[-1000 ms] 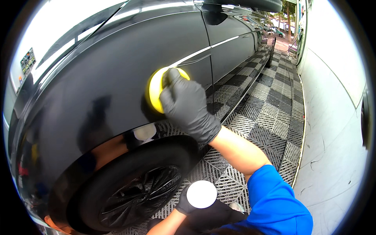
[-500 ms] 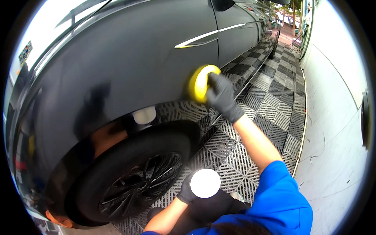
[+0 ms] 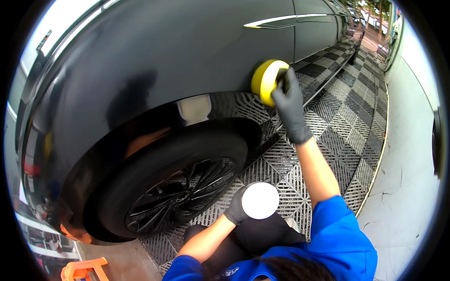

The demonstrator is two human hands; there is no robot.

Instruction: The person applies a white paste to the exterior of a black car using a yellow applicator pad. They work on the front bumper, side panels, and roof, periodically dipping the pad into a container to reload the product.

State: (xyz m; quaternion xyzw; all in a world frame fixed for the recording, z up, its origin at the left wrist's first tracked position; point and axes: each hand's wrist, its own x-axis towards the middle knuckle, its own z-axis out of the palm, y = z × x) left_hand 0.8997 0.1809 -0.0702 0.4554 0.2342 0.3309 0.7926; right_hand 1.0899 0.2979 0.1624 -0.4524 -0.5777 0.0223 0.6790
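Observation:
My right hand [image 3: 289, 105], in a black glove, presses a round yellow foam pad [image 3: 265, 81] flat against the glossy black car body [image 3: 178, 51], low on the door just right of the wheel arch. My left hand [image 3: 238, 210], also gloved in black, holds a small round white container [image 3: 260, 200] near my knee, below the black tyre and wheel [image 3: 178, 187]. Both forearms are bare below blue sleeves.
The car stands on grey-and-black checkered grid floor tiles [image 3: 347, 117]. A pale concrete floor [image 3: 403, 187] runs along the right. A chrome trim strip [image 3: 281, 19] crosses the door above the pad. An orange plastic object [image 3: 82, 270] sits at the lower left.
My right hand has slid the yellow pad rightward and lower along the door panel, away from the chrome trim. My left hand stays by my knee with the white container.

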